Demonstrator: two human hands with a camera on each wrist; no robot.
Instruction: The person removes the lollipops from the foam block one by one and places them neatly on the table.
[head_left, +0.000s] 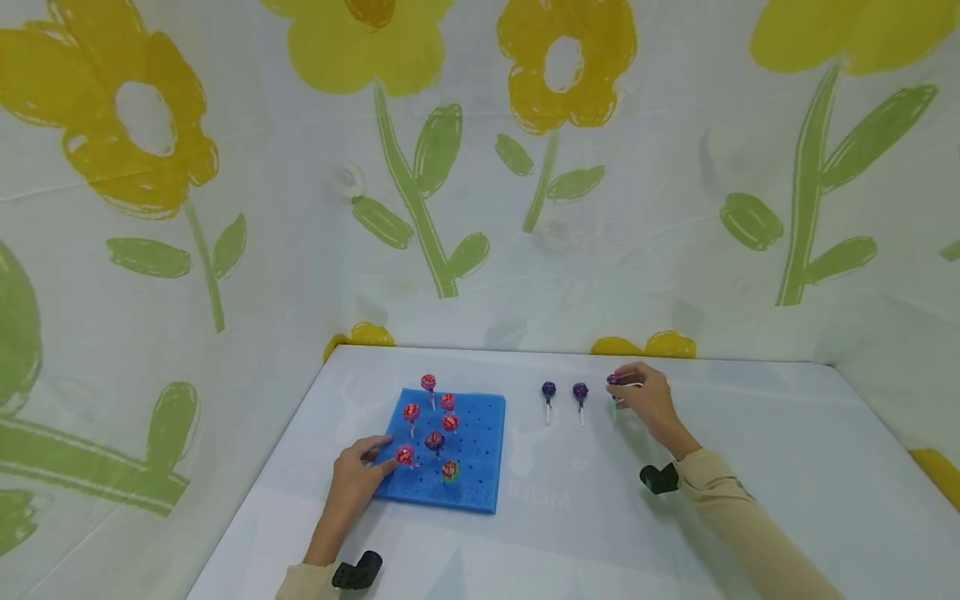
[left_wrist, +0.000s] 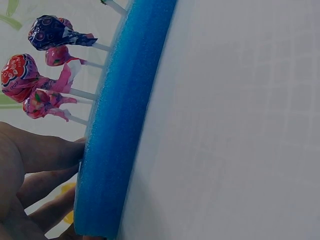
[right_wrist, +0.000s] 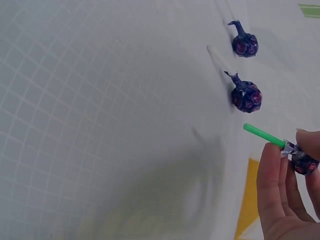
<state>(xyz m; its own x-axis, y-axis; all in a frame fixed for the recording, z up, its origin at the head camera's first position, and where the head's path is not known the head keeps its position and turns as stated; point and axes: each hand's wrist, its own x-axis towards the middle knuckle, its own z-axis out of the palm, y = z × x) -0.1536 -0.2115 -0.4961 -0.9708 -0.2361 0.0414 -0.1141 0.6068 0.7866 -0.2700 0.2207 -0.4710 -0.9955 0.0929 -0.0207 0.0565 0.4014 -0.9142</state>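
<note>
My right hand pinches a purple-wrapped lollipop with a green stick above the white table. Two more purple lollipops with white sticks lie to its left, a nearer one and a farther one. My left hand rests at the left edge of a blue foam block, thumb and fingertips touching it. Several lollipops stand in the foam by their sticks, among them a pink one beside the thumb, a dark purple one and a red-and-green one.
Small holes dot the foam's top, mostly visible on its right side. The white table extends around the block. Behind it hangs a pale cloth printed with yellow flowers, which also lines the left side.
</note>
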